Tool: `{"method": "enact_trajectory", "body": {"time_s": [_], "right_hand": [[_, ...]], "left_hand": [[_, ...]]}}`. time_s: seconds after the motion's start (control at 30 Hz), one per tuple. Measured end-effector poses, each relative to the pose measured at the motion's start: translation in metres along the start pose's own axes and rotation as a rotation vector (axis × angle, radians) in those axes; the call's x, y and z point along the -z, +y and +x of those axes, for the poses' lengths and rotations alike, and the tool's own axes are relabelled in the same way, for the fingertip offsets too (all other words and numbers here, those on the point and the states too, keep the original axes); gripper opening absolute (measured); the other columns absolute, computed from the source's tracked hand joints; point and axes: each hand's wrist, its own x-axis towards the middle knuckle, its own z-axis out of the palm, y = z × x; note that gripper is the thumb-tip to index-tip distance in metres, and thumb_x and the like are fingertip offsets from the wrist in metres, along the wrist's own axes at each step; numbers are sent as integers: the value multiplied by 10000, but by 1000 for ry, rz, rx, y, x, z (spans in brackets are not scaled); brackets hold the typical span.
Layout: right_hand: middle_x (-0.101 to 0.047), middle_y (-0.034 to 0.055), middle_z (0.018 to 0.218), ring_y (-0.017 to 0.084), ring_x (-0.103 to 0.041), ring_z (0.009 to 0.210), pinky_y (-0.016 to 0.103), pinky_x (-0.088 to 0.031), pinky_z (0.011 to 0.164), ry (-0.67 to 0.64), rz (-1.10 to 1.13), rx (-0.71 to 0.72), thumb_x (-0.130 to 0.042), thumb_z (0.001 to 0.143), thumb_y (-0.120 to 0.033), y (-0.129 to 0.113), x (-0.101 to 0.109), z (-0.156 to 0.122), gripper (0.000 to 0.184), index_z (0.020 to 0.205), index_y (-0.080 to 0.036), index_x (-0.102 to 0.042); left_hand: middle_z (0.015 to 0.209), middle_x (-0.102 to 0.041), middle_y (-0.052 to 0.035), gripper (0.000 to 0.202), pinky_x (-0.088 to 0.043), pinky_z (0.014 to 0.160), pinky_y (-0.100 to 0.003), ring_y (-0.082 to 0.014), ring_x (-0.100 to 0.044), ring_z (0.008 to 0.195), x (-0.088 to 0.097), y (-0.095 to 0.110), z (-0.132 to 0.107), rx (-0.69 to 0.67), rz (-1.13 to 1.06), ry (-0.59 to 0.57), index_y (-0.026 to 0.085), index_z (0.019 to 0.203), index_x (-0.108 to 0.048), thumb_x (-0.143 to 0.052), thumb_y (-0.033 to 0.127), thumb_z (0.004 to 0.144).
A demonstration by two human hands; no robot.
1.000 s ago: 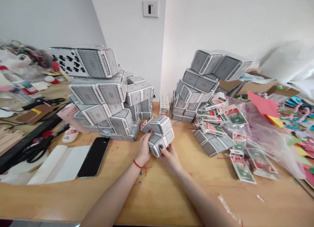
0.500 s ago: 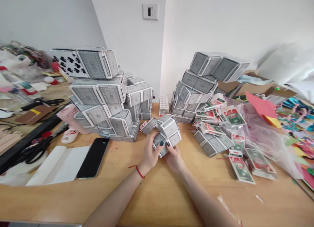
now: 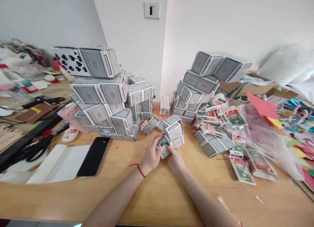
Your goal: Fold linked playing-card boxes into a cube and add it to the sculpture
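Both of my hands grip a block of folded playing cards, grey patterned backs outward, just above the table's middle. My left hand closes on its left side, and my right hand holds the lower right, thumbs close together on the near face. The fingers beneath are hidden. Behind the block lie loose folded cards, one showing a red heart face. A tall stack of card blocks rises to the left, another stack to the right. Right of my hands rests a low card block.
Several red and green card boxes lie at the right beside clear plastic wrap and coloured paper. On the left are a black phone, white paper, black scissors and a glue bottle.
The card block has turned and shifted slightly right in my hands. More of the loose folded cards behind it now shows. The stacks stay put.
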Motion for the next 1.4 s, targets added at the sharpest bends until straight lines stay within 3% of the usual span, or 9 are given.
{"method": "enact_trajectory", "body": {"time_s": [0.3,0.47,0.7,0.77,0.93,1.07,1.2,1.3,1.4], "right_hand": [[-639,32,1095,219,-628,949,372,-552,762,69,-86,34,-769,633,-292,-2,4,7,464,1042,-251,-554],[-637,39,1046,218,-644,887,367,-572,675,164,-206,22,-772,626,-354,0,8,10,458,981,-237,-508],[-632,31,1004,176,-602,916,327,-515,775,185,-348,220,-733,658,-378,-10,12,13,367,903,-219,-510],[-630,38,1009,171,-594,930,328,-485,818,174,-371,286,-742,651,-332,-12,12,12,379,922,-217,-504],[-598,39,1044,169,-577,941,322,-441,854,111,-456,420,-802,561,-189,-12,11,7,527,972,-236,-475],[-590,33,1026,183,-550,972,324,-431,882,-29,-492,417,-821,524,-151,-13,6,-2,546,937,-241,-475],[-618,44,1037,204,-548,994,324,-424,896,-207,-449,295,-793,605,-273,-22,0,-8,437,968,-231,-553],[-656,37,931,191,-572,894,295,-432,838,-152,-454,249,-659,751,-405,-27,1,-9,265,933,-214,-634],[-673,24,879,183,-582,825,288,-434,796,-107,-429,221,-634,773,-413,-29,3,-7,253,923,-211,-664]], "left_hand": [[1184,-587,-99,365,-415,944,-348,-220,-536,1103,-2,-5,7,282,-298,97,178,1159,-538,-507,366,848],[1026,-662,-94,371,-480,804,-309,-203,-606,916,-4,-4,9,406,-424,92,148,1040,-619,-463,429,854],[994,-685,-93,446,-462,868,-357,-239,-603,993,-4,-14,10,542,-753,40,132,1035,-637,-537,490,788],[1049,-670,-102,449,-442,917,-381,-251,-583,1052,-3,-15,10,545,-782,17,135,1066,-622,-548,475,781],[1322,-500,-82,464,-360,1033,-379,-229,-434,1249,-2,-6,6,408,-557,34,206,1201,-488,-535,441,804],[1376,-424,-103,573,-359,1039,-378,-225,-396,1280,3,4,5,323,-518,13,221,1293,-327,-544,434,807],[1376,-424,-109,589,-369,1034,-381,-242,-392,1281,11,11,8,306,-508,3,215,1287,-330,-558,443,793],[1410,-385,-105,617,-348,1055,-375,-244,-372,1295,13,18,10,330,-521,-15,212,1297,-328,-593,404,775],[1451,-319,-110,718,-335,1066,-373,-242,-340,1317,10,26,8,346,-564,-48,211,1370,-221,-596,364,778]]}}
